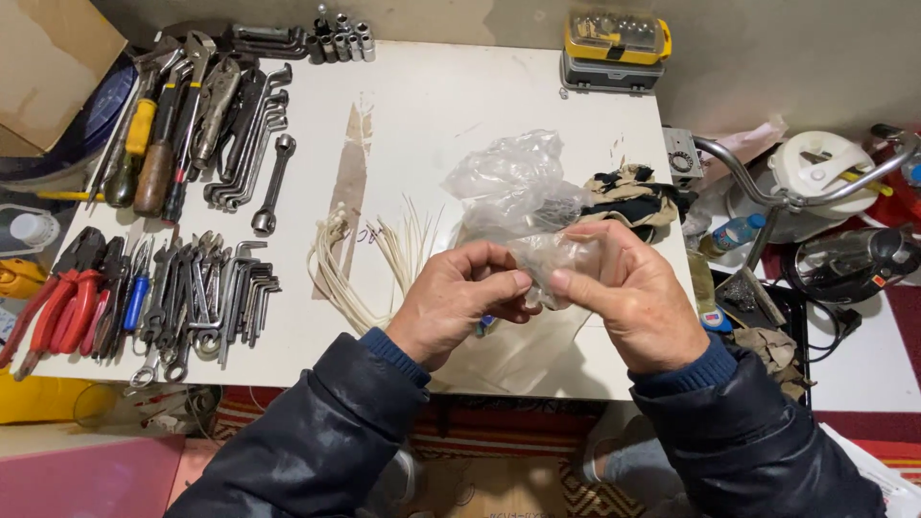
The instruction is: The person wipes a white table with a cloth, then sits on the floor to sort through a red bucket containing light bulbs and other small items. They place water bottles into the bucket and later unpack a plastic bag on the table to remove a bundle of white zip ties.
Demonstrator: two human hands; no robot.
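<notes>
A small clear plastic bag [539, 261] is pinched between both my hands above the white table [451, 105]. My left hand [462, 299] grips its left edge with thumb and fingers. My right hand [628, 293] holds the right side, its thumb pressing on the plastic. What lies inside the bag is too small to tell. Just behind my hands sits a crumpled clear plastic bag [508, 182]. A bundle of white cable ties [369, 259] lies on the table to the left of my left hand.
Spanners [251, 134], screwdrivers [149, 144], pliers [67, 293] and hex keys [216, 297] lie in rows on the table's left. Sockets [341, 40] and a yellow bit case [614, 48] stand at the back. A dark glove [638, 197] lies right; a bicycle handlebar [796, 187] is beyond the edge.
</notes>
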